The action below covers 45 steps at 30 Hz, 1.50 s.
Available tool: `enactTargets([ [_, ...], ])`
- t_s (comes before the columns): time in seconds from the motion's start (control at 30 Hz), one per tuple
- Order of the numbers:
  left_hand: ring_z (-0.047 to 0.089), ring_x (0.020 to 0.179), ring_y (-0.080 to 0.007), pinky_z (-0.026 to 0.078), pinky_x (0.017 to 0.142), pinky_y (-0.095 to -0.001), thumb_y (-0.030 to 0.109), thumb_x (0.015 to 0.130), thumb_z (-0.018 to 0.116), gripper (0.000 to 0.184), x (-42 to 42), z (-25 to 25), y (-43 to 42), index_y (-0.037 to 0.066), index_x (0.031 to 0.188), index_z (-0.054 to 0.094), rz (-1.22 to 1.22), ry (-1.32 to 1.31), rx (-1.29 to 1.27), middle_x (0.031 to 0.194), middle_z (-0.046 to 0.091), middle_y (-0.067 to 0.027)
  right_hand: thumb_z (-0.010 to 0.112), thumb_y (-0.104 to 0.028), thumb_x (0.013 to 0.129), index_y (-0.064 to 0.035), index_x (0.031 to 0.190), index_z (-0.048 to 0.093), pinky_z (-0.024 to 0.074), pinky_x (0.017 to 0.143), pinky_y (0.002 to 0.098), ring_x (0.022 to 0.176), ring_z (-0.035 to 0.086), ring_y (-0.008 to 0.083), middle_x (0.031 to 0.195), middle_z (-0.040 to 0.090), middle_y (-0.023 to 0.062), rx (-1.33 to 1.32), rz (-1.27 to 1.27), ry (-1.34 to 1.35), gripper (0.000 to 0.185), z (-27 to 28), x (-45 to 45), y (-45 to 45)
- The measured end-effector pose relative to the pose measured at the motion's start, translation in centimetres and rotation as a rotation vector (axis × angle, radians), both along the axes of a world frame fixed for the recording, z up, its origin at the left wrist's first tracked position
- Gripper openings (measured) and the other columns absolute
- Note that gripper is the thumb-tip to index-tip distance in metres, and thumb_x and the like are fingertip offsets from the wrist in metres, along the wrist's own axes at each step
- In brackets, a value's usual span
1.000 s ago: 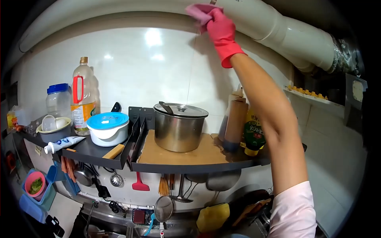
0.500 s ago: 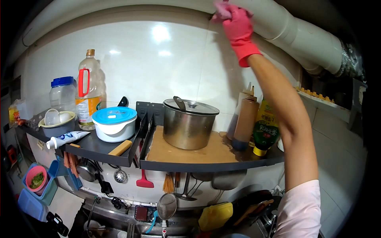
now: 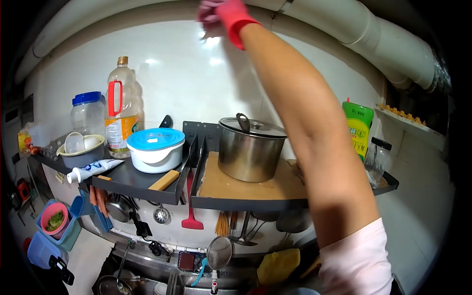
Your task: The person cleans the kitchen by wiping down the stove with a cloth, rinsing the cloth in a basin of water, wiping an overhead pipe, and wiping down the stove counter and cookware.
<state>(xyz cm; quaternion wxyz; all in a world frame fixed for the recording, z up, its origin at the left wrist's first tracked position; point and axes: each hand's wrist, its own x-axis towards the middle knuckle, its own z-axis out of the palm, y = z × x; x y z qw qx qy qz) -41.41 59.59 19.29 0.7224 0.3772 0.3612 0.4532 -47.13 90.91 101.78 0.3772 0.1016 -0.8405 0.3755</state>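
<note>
Wiping the tiled wall (image 3: 172,64), high up by the white pipe (image 3: 339,22), looks to be the step in hand, judging by the raised arm. Of the 2 hands, only the right hand (image 3: 231,12) shows: in a red rubber glove, it appears to grasp a pink cloth (image 3: 208,11) at the top of the view. The next move, I would say, calls for even pressure and an elbow clear of the stainless steel pot (image 3: 248,157) (a black handle sticks up by its lid). The left hand is out of view, so I cannot tell its state. Fingers and cloth are blurred and partly cut off; whether the cloth touches the tiles is unclear. The forearm (image 3: 314,123) hides part of the shelf (image 3: 250,203) and whatever stands behind it
</note>
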Motion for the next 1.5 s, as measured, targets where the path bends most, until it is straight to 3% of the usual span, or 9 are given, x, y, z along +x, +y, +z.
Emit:
enactTargets([
  [0.1, 0.054, 0.089, -0.0204, 0.043, 0.076, -0.0327, 0.036, 0.104, 0.048, 0.043, 0.2, -0.1, -0.2, 0.004, 0.13, 0.059, 0.002, -0.01, 0.002, 0.103, 0.06, -0.0106, 0.069, 0.01, 0.08, 0.0003, 0.118, 0.061, 0.0541, 0.1, 0.0438, 0.102, 0.069, 0.0307, 0.112, 0.068, 0.0141, 0.0, -0.616, 0.027, 0.04, -1.4, 11.7, -6.5],
  [0.17, 0.054, 0.087, -0.0199, 0.043, 0.075, -0.0324, 0.036, 0.104, 0.049, 0.042, 0.2, -0.1, -0.7, 0.004, 0.129, 0.059, -0.004, -0.007, -0.002, 0.101, 0.061, -0.0104, 0.054, 0.016, 0.088, 0.0046, 0.122, 0.052, 0.0601, 0.078, 0.0456, 0.094, 0.068, 0.0411, 0.111, 0.066, 0.0248, 0.222, -0.717, 0.146, 0.036, -0.5, 16.6, -6.5],
  [0.33, 0.056, 0.083, -0.0187, 0.044, 0.073, -0.0317, 0.036, 0.104, 0.049, 0.042, 0.7, -0.2, -1.8, 0.003, 0.128, 0.06, -0.01, -0.007, 0.001, 0.097, 0.063, -0.0098, 0.05, 0.01, 0.093, 0.005, 0.118, 0.054, 0.0585, 0.077, 0.041, 0.094, 0.068, 0.036, 0.108, 0.067, 0.0211, -0.353, -0.529, 0.543, 0.026, -2.4, 13.5, -9.0],
  [0.47, 0.057, 0.08, -0.0177, 0.045, 0.07, -0.0312, 0.036, 0.104, 0.05, 0.041, 1.0, -0.2, -3.0, 0.003, 0.127, 0.061, -0.017, -0.006, 0.009, 0.094, 0.064, -0.0094, 0.058, -0.005, 0.098, -0.0009, 0.121, 0.059, 0.0552, 0.09, 0.0282, 0.101, 0.068, 0.0253, 0.113, 0.071, 0.0121, 0.078, -0.576, 0.464, 0.024, -1.4, 6.1, -4.9],
  [0.7, 0.06, 0.074, -0.0161, 0.046, 0.066, -0.0302, 0.035, 0.104, 0.05, 0.04, 3.1, -0.5, -5.7, 0.003, 0.125, 0.062, -0.053, -0.004, 0.013, 0.088, 0.067, -0.0086, 0.054, -0.004, 0.098, -0.01, 0.134, 0.054, 0.0605, 0.085, 0.0393, 0.103, 0.067, 0.0249, 0.115, 0.067, 0.0151, -0.232, -0.294, 0.433, 0.036, -7.2, -1.0, -15.7],
  [0.93, 0.062, 0.068, -0.0144, 0.047, 0.063, -0.0292, 0.035, 0.104, 0.051, 0.04, 5.7, -1.3, -11.0, 0.003, 0.123, 0.064, -0.121, -0.02, 0.033, 0.082, 0.069, -0.0079, 0.054, -0.009, 0.099, -0.0102, 0.127, 0.057, 0.0617, 0.081, 0.0425, 0.088, 0.071, 0.0239, 0.097, 0.069, 0.0088, -0.141, -0.565, 0.363, 0.028, -8.9, 10.4, -25.5],
  [1.0, 0.063, 0.067, -0.0139, 0.048, 0.061, -0.0289, 0.035, 0.105, 0.051, 0.039, 6.1, -1.5, -12.4, 0.003, 0.122, 0.064, -0.153, -0.018, 0.042, 0.08, 0.07, -0.0077, 0.071, -0.003, 0.083, -0.0082, 0.08, 0.049, 0.0535, 0.095, 0.0499, 0.091, 0.061, 0.0172, 0.083, 0.063, 0.0065, -0.294, -0.426, 0.28, 0.023, -9.3, 15.8, -27.9],
  [1.07, 0.064, 0.065, -0.0134, 0.048, 0.06, -0.0287, 0.035, 0.105, 0.052, 0.039, 6.7, -1.7, -13.9, 0.002, 0.121, 0.065, -0.196, -0.014, 0.044, 0.079, 0.071, -0.0075, 0.049, -0.012, 0.101, -0.004, 0.123, 0.059, 0.0582, 0.089, 0.0416, 0.107, 0.065, 0.0241, 0.114, 0.066, 0.0106, -0.15, -0.928, 0.432, 0.025, -14.5, 19.7, -33.4],
  [1.5, 0.064, 0.069, -0.0108, 0.05, 0.064, -0.0256, 0.032, 0.107, 0.048, 0.039, 12.2, 1.7, -23.0, 0.001, 0.125, 0.063, -0.566, 0.121, 0.068, 0.081, 0.071, -0.0045, 0.058, -0.02, 0.097, -0.0026, 0.122, 0.06, 0.0546, 0.08, 0.0311, 0.095, 0.064, 0.0159, 0.107, 0.067, 0.0076, -0.532, -1.409, 0.365, 0.03, -46.9, 43.3, -63.4],
])
